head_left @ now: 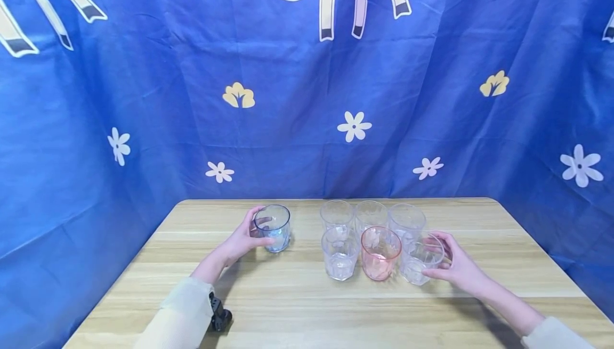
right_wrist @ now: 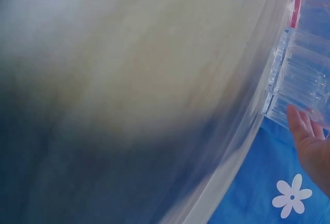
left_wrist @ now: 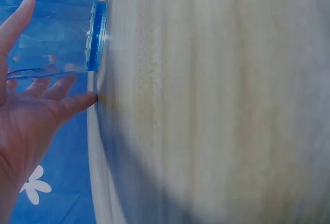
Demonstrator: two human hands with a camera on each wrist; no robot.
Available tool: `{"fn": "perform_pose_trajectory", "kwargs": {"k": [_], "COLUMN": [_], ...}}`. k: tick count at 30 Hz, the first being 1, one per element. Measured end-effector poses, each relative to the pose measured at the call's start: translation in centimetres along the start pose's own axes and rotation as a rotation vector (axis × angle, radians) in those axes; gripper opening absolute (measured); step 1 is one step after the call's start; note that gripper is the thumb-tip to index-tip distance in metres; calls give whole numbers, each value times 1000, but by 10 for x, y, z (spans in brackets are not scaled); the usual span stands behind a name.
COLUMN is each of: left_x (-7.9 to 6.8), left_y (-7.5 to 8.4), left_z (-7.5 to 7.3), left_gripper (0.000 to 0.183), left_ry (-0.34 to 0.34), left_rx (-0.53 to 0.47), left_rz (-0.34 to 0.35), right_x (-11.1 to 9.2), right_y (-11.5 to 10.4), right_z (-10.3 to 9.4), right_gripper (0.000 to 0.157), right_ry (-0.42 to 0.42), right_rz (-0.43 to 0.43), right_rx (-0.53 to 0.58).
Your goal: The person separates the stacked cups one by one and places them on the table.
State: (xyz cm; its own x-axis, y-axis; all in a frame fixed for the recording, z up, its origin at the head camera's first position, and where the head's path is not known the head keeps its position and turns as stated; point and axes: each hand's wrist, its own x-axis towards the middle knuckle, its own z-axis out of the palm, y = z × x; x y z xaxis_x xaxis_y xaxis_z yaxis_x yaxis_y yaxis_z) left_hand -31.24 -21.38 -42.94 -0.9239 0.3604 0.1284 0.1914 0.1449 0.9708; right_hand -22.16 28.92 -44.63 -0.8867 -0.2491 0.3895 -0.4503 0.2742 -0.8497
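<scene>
On the left of the table, my left hand (head_left: 242,242) holds a clear blue cup (head_left: 279,234), thumb in front and fingers around its far side. The cup stands upright, its thick base low by the tabletop in the left wrist view. Over on the right, my right hand (head_left: 458,269) grips a colourless cup (head_left: 414,266) from its right side, the thumb across its front. That cup is the right end of a front row. Beside it stand a pink cup (head_left: 379,266) and another colourless cup (head_left: 339,264).
Behind the front row are three more colourless cups, the left (head_left: 337,211), middle (head_left: 371,211) and right (head_left: 406,216), set close together. The wooden table (head_left: 297,311) ends at a blue curtain (head_left: 288,146) printed with flowers. A small black device (head_left: 219,314) sits at the left wrist.
</scene>
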Motion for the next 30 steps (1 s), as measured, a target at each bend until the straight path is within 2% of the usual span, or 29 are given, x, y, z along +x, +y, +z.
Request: {"fn": "perform_pose_trajectory", "kwargs": {"k": [7,12,18,25,30], "left_x": [-3,-13,-25,-40,-51], "left_y": [2,4,13,34,46], "left_z": [-1,-2,1,16,40], "left_gripper": [89,88,86,88,87], "left_ry": [83,161,253,257,224], "left_rx": [9,14,14,-26,-70], "left_rz": [3,4,33,73,111], "right_x": [3,2,1,0,1], "right_y": [-3,-5,-5,-4,-5], "right_z": [-1,-1,-1,0,0], "right_gripper": [78,78,78,78,78], "right_ry": [2,3,5,1,1], "right_rz": [45,48,49,48,39], "right_rx": [-25,-28,-44,-39,-35]}}
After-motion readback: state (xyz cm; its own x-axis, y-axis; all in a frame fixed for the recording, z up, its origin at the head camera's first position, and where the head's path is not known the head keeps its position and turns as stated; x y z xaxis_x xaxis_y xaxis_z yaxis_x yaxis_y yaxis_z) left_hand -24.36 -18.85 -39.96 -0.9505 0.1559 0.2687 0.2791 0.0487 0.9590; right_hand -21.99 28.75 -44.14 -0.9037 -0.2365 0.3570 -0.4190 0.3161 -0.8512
